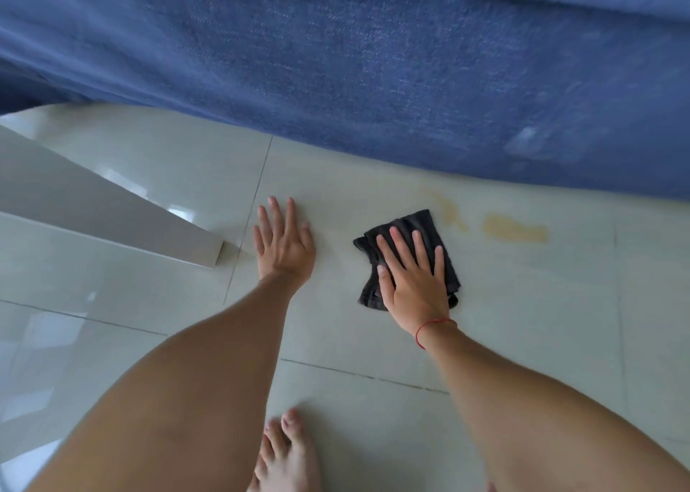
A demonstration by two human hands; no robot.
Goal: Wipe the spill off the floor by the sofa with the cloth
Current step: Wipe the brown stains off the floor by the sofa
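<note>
A folded black cloth [410, 226] lies flat on the pale tiled floor [522, 305]. My right hand [414, 279] presses down on it, palm flat and fingers spread. A yellowish spill [515, 228] stains the tile just right of the cloth, with a thinner smear [453, 211] reaching toward the cloth's far corner. The cloth's edge is close to the smear; I cannot tell if they touch. My left hand [283, 241] rests flat on the bare floor to the left, fingers apart, holding nothing. The blue sofa [373, 73] runs along the far side.
A white furniture leg [112, 215] slants across the floor at the left, ending close to my left hand. My bare foot [287, 454] stands on the tile at the bottom centre. Dark grout lines cross the floor.
</note>
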